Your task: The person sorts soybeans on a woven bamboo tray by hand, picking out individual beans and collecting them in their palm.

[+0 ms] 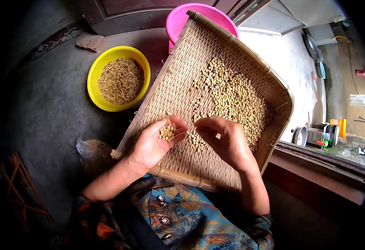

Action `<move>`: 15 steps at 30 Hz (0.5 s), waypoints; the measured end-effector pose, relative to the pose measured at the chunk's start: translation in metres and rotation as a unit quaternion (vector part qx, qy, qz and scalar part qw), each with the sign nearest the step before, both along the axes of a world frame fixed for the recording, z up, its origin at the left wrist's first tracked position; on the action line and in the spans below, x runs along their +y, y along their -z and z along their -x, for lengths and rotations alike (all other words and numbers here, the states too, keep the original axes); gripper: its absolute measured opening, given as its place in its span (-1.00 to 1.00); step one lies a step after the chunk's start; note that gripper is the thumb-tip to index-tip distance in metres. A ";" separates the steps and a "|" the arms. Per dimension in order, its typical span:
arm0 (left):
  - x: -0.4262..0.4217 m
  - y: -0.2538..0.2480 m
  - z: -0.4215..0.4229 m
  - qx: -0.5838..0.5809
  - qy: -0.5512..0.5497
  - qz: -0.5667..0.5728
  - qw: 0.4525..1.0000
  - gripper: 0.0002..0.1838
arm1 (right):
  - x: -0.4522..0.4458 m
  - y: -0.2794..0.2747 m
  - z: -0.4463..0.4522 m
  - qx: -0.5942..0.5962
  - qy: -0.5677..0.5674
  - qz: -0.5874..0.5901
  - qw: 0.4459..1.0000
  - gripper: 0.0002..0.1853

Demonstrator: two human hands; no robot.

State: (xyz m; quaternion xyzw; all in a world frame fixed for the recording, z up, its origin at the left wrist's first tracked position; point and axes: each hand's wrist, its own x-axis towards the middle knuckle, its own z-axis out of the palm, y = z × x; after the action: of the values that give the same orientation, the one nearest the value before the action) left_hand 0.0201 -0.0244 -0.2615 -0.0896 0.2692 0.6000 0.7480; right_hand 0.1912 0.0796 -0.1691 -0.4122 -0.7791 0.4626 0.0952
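My left hand point(151, 139) was palm up, over the near-left part of the woven tray point(170, 89), fingers half curled, cupping a small handful of beans point(166, 133). Grip there: loose, beans sitting in the palm against the fingers. My right hand point(226, 139) was back up, just beside it on the right, over the tray, fingers bent down and thumb side toward the left. One pale bean showed by my curled right fingers; couldn't tell if they gripped it or it lay on the weave below.

Main bean pile point(241, 104) spread over the right half of the tray, up to the right wall, some darker ones mixed in along its left side. Tray sat tilted in front of me, near edge by my patterned top point(186, 208), far corner overlapping the pink basin point(176, 21). Yellow basin point(92, 81) stood on the floor point(45, 108) left of the tray, with brownish bits point(121, 80) inside. Brick point(90, 42) lay beyond it, near the wall. Clear plastic bag point(82, 148) sat left of my forearm, contents blurry.
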 end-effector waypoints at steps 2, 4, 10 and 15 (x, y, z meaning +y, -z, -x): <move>-0.001 0.001 0.000 -0.030 -0.007 0.004 1.000 -0.65 | 0.003 0.008 -0.004 -0.067 -0.041 -0.097 0.992 -0.86; -0.001 0.001 0.002 -0.029 -0.009 0.014 0.999 -0.67 | -0.001 0.028 -0.008 -0.119 -0.075 -0.153 0.978 -0.88; -0.001 0.000 0.004 -0.023 -0.014 0.029 0.999 -0.70 | -0.004 0.043 -0.010 -0.183 -0.129 -0.256 0.940 -0.92; -0.002 0.002 0.004 -0.029 -0.017 0.025 0.999 -0.71 | -0.005 0.040 -0.016 -0.195 -0.120 -0.262 0.937 -0.94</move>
State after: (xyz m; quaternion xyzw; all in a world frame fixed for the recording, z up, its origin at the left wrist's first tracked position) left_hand 0.0160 -0.0260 -0.2636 -0.1308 0.2607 0.6024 0.7430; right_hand 0.2070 0.0744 -0.2096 -0.3582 -0.9198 0.1601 -0.0102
